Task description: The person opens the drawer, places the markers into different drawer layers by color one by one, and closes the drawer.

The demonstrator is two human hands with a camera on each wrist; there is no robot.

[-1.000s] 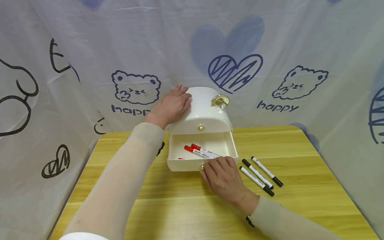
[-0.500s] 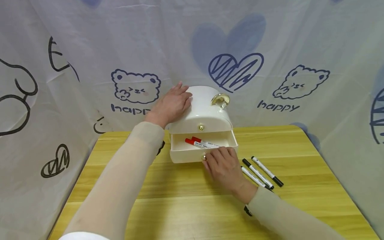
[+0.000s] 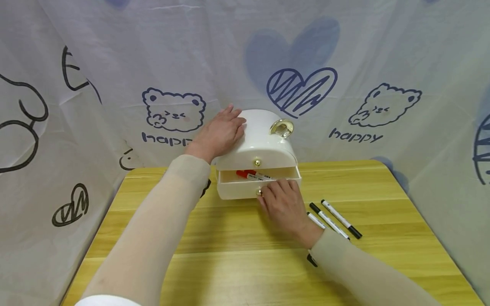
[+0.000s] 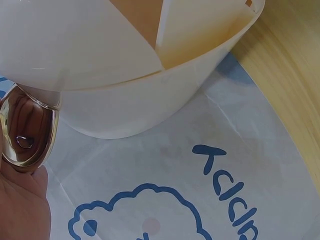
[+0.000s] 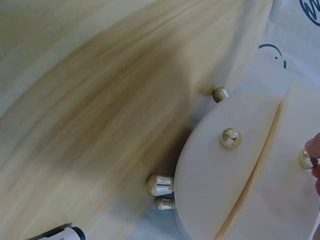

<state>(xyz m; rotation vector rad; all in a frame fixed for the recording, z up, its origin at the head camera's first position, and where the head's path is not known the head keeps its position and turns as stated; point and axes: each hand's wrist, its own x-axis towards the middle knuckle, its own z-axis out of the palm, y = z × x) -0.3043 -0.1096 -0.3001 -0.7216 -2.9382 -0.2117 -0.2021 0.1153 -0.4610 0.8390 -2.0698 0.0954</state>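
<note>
A white domed storage box (image 3: 264,134) stands at the table's back. Its drawer (image 3: 237,191) is partly pulled out, with red-capped markers (image 3: 249,175) inside. My right hand (image 3: 287,208) pinches the drawer's gold knob (image 3: 259,192); in the right wrist view only its fingertips show at the knob (image 5: 306,159). Below that, another gold knob (image 5: 231,138) sits on the rounded lower front. My left hand (image 3: 220,134) rests on the box's upper left with its fingers extended. In the left wrist view, part of that hand (image 4: 22,205) appears beside an oval gold piece (image 4: 30,130).
Three black-capped markers (image 3: 340,219) lie on the wooden table (image 3: 229,272) right of the box, partly hidden by my right arm. Small gold feet (image 5: 161,185) stick out under the box. A printed cloth (image 3: 229,55) hangs behind and at both sides.
My right hand has moved away from me with the knob, and the drawer has slid further into the box, covering more of the red-capped markers. The left hand stays on the box.
</note>
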